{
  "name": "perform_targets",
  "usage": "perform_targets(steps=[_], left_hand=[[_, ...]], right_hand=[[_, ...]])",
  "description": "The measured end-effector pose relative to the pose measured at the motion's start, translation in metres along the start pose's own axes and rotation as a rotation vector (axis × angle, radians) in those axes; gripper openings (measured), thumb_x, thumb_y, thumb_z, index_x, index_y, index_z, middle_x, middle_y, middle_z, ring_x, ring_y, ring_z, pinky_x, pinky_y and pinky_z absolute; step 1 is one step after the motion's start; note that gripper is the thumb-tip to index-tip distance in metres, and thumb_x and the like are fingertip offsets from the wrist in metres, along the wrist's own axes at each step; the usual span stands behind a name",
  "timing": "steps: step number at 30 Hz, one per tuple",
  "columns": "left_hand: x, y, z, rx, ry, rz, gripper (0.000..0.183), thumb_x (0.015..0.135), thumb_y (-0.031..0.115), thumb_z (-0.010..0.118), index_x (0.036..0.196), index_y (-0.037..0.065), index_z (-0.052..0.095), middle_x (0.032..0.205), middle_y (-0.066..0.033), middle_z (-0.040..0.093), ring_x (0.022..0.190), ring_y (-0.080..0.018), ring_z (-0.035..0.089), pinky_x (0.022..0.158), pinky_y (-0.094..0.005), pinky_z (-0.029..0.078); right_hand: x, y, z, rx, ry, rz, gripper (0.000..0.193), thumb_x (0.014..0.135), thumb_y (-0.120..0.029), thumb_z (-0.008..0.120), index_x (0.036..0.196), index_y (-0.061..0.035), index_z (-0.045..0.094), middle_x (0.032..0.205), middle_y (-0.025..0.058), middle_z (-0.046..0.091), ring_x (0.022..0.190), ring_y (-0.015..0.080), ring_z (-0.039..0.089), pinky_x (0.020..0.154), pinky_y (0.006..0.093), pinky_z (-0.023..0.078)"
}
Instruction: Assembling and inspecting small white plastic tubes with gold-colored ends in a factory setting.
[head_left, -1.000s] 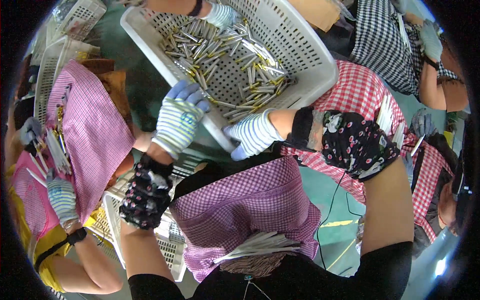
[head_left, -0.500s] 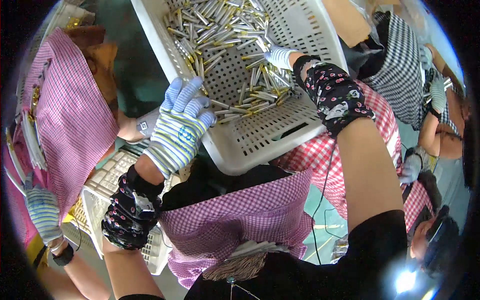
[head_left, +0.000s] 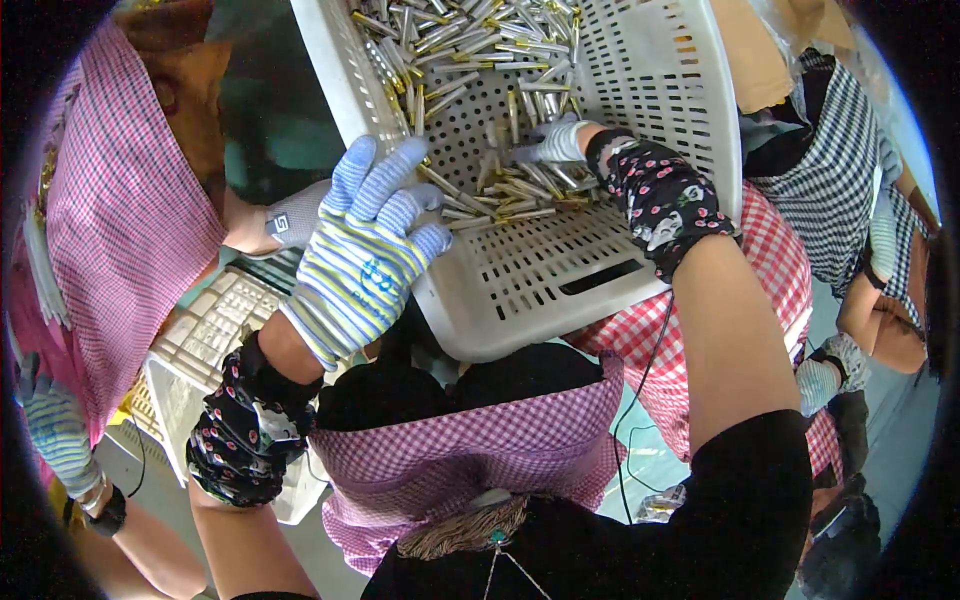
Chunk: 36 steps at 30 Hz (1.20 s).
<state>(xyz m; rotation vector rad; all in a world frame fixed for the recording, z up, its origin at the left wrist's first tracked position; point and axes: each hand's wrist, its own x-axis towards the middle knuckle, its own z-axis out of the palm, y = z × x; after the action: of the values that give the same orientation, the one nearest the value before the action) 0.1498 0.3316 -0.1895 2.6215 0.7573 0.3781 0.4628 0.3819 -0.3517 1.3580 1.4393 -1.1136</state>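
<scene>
A white perforated plastic basket (head_left: 455, 325) holds many short silver tubes (head_left: 520, 200), several of them with yellow ends. My left hand (head_left: 375, 255), in a blue, white and yellow striped glove, lies at the basket's near left rim. Its fingers are stretched out and spread, holding nothing I can see. Inside the basket, my right hand (head_left: 560, 142), in a pale striped glove, reaches down to the tubes near the right side. Its fingers are partly hidden and smeared by motion, as are the tubes beside them, so I cannot see a grip.
Below left of my left hand sits a cream plastic crate (head_left: 215, 330). A co-worker's gloved hand (head_left: 60, 425) is at the far left, next to a pink checked cloth (head_left: 125, 220). To the right are a red checked cloth (head_left: 770, 255) and a black checked cloth (head_left: 840, 150).
The basket appears shifted a little to the right in view. My right hand has moved lower among the tubes, and the near pile is disturbed. My left hand stays at the rim, fingers spread.
</scene>
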Motion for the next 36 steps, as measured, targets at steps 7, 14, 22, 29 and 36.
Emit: perform_targets(steps=[7,14,22,29,36], left_hand=[[0.008,-0.001,0.004,0.015,0.024,0.070,0.015,0.070,0.017,0.065,0.084,0.015,0.066,0.111,-0.0077,0.061,0.130,-0.0308,0.046,0.112,-0.0579,0.030],[0.003,-0.004,0.004,0.029,0.020,0.048,0.014,0.068,0.019,0.062,0.082,0.017,0.066,0.113,-0.0065,0.062,0.132,-0.0330,0.044,0.111,-0.0605,0.027],[-0.010,-0.004,0.004,0.080,-0.016,-0.012,0.018,0.076,0.020,0.063,0.091,0.016,0.073,0.121,-0.0080,0.061,0.133,-0.0305,0.043,0.115,-0.0547,0.026],[-0.001,-0.002,0.001,0.167,-0.089,0.106,0.032,0.067,0.012,0.066,0.099,0.015,0.066,0.125,-0.0102,0.057,0.135,-0.0340,0.039,0.115,-0.0572,0.024],[-0.014,0.013,-0.035,-0.007,0.094,0.008,0.053,0.074,0.003,0.066,0.126,0.010,0.058,0.132,-0.0213,0.053,0.117,-0.0398,0.055,0.102,-0.0404,0.045]], right_hand=[[0.046,0.003,0.109,-0.110,0.494,-0.340,0.093,0.074,-0.083,0.050,0.127,-0.0081,0.064,0.124,0.0181,0.065,0.108,0.0370,0.061,0.093,0.0419,0.047],[0.089,-0.051,0.085,-0.066,-0.346,-0.565,0.085,0.076,-0.062,0.070,0.131,0.0030,0.057,0.120,0.0159,0.066,0.104,0.0317,0.063,0.092,0.0425,0.048],[-0.011,-0.078,0.043,0.280,-0.243,-0.771,0.053,0.078,-0.038,0.074,0.113,-0.0003,0.068,0.103,0.0130,0.070,0.090,0.0236,0.060,0.085,0.0378,0.048],[-0.077,-0.040,0.026,0.588,-0.041,-0.703,0.021,0.084,-0.020,0.070,0.090,0.0003,0.067,0.081,0.0021,0.067,0.080,0.0100,0.058,0.074,0.0294,0.046],[-0.185,-0.032,-0.011,0.764,0.107,-0.893,0.028,0.096,-0.022,0.059,0.107,0.0022,0.067,0.102,0.0103,0.070,0.089,0.0147,0.064,0.073,0.0281,0.055]])
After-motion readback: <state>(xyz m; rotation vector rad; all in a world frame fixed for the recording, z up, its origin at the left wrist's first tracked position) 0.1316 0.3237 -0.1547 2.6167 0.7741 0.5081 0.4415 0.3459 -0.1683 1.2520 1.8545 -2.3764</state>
